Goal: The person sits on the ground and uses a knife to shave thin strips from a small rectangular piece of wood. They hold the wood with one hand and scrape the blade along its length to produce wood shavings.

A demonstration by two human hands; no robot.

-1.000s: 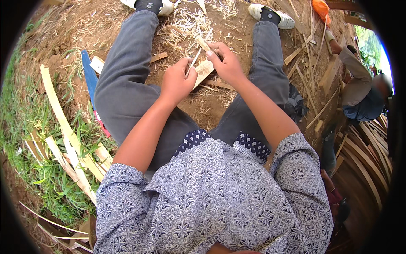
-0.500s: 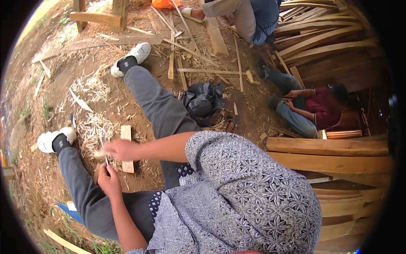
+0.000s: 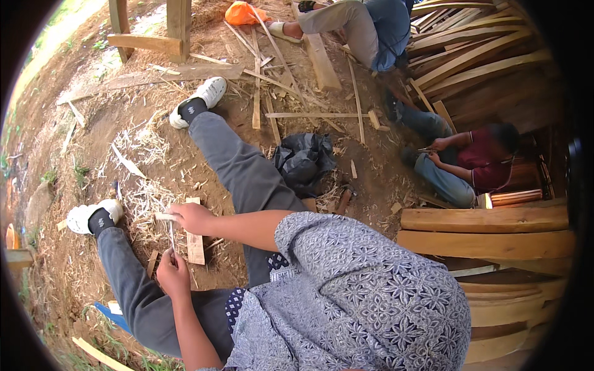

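Observation:
Out over the ground between my legs, my right hand (image 3: pixel 191 218) is closed around a short pale wooden piece (image 3: pixel 165 216); whether this is a handle or a block I cannot tell. Just nearer, my left hand (image 3: pixel 173 274) pinches the lower end of a thin pale strip (image 3: pixel 172 237). The strip's upper end meets the wooden piece at my right hand. A flat wooden board (image 3: pixel 195 247) lies on the ground beside my right hand, partly under my wrist. Curled wood shavings (image 3: pixel 147 199) are scattered beyond both hands.
A black plastic bag (image 3: pixel 303 162) sits beside my right leg. Long wooden strips (image 3: pixel 318 115) lie farther off, with an orange bag (image 3: pixel 246 12) behind. Stacked curved timbers (image 3: pixel 482 219) stand on the right. One person (image 3: pixel 489 154) sits there, another (image 3: pixel 352 28) at the top.
My right hand has moved slightly right and is less blurred, the pale piece still in it. The whole view has shifted a little. My left hand keeps its pinch on the strip.

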